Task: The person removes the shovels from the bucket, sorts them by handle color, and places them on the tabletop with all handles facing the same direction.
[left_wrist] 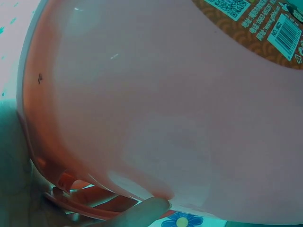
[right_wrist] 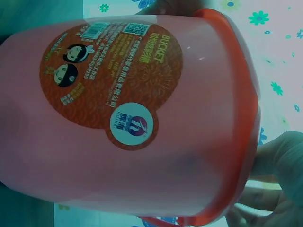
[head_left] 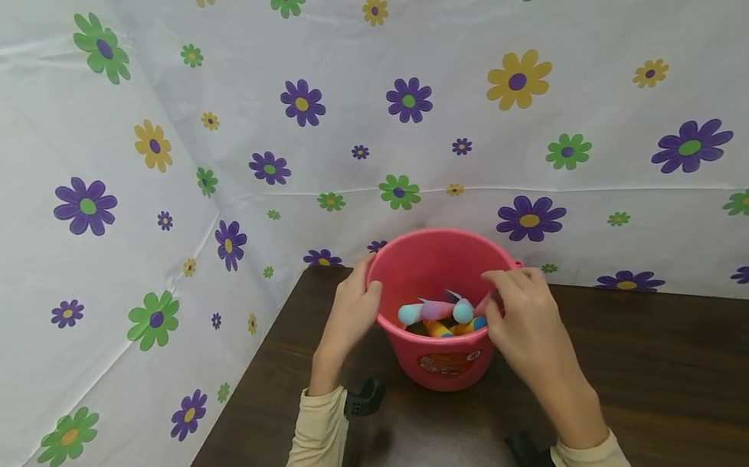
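Note:
A pink bucket (head_left: pixel 446 361) stands upright on the dark table, an orange-brown label on its front. Inside lie several colourful toy-like pieces (head_left: pixel 437 310), pink, light blue, yellow and orange; their exact kind is unclear. My left hand (head_left: pixel 353 312) grips the bucket's left rim, thumb at the inner side. In the left wrist view, a finger (left_wrist: pixel 147 210) lies along the outer wall near the bucket's handle (left_wrist: pixel 80 208). At the right rim, my right hand (head_left: pixel 530 332) holds the edge with curled fingers. A pinkish piece shows between its thumb and fingers, partly hidden.
The dark wooden table (head_left: pixel 689 393) extends to the right and in front of the bucket. A white sheet with printed flowers (head_left: pixel 386 135) hangs close behind the bucket and down the left side. Black wrist mounts (head_left: pixel 366 397) sit on both sleeves.

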The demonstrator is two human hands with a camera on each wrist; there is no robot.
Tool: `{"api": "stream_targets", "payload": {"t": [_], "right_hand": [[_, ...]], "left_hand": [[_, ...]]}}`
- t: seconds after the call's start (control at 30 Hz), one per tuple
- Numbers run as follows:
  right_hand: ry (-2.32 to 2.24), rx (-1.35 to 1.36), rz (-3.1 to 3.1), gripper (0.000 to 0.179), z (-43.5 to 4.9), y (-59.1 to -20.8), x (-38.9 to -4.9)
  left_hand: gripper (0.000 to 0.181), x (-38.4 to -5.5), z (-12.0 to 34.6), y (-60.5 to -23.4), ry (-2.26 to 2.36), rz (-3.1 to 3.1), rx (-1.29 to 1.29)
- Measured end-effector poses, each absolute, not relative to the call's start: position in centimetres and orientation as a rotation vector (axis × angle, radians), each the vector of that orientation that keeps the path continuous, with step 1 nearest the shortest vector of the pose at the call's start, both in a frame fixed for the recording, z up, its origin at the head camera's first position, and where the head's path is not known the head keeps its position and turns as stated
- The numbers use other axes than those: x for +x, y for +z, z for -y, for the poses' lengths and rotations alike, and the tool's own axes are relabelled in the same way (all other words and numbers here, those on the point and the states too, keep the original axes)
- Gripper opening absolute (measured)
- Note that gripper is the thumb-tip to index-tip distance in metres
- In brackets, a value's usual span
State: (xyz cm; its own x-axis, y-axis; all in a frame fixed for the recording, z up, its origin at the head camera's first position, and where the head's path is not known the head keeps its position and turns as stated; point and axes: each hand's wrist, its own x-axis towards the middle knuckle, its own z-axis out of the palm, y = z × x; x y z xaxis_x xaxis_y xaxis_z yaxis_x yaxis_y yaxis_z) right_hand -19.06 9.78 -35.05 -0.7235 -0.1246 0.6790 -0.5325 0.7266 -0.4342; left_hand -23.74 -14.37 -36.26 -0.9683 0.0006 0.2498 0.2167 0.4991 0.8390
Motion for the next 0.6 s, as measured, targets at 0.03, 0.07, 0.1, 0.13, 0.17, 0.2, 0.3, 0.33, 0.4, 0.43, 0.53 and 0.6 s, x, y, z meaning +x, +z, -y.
{"api": "stream_targets", "payload": {"t": [0.03,0.07,0.1,0.13,0.17,0.2,0.3,0.33,0.4,0.43,0.53,0.6], "right_hand": [[0.811,0.481,2.298,0.037,-9.85,-35.02,-19.06],[0.791,0.468,2.307,0.038,-9.9,-34.98,-19.05],[0.778,0.458,2.317,0.04,-9.95,-34.96,-19.05],[0.769,0.451,2.324,0.041,-9.99,-34.93,-19.03],[0.76,0.447,2.33,0.041,-10.02,-34.91,-19.03],[0.755,0.449,2.335,0.04,-10.03,-34.9,-19.04],[0.741,0.479,2.334,0.037,-10.01,-34.87,-19.11],[0.735,0.495,2.328,0.036,-9.99,-34.85,-19.12],[0.724,0.528,2.318,0.035,-9.93,-34.87,-19.14],[0.719,0.543,2.313,0.035,-9.9,-34.87,-19.12],[0.715,0.581,2.297,0.035,-9.82,-34.93,-19.06],[0.713,0.604,2.281,0.035,-9.77,-34.99,-19.02]], "left_hand": [[0.053,-23.76,14.38,-36.27,-1.466,2.527,-0.183],[0.054,-23.76,14.37,-36.27,-1.467,2.527,-0.185],[0.053,-23.77,14.37,-36.25,-1.469,2.527,-0.182],[0.053,-23.77,14.36,-36.23,-1.466,2.527,-0.183],[0.053,-23.78,14.34,-36.21,-1.465,2.527,-0.181],[0.053,-23.79,14.33,-36.18,-1.462,2.527,-0.182],[0.053,-23.77,14.3,-36.09,-1.456,2.526,-0.188],[0.053,-23.79,14.3,-36.1,-1.455,2.526,-0.188],[0.053,-23.76,14.29,-36.09,-1.46,2.528,-0.183],[0.053,-23.76,14.29,-36.1,-1.46,2.53,-0.181],[0.053,-23.78,14.3,-36.19,-1.457,2.53,-0.179],[0.053,-23.8,14.32,-36.23,-1.45,2.529,-0.183]]}}
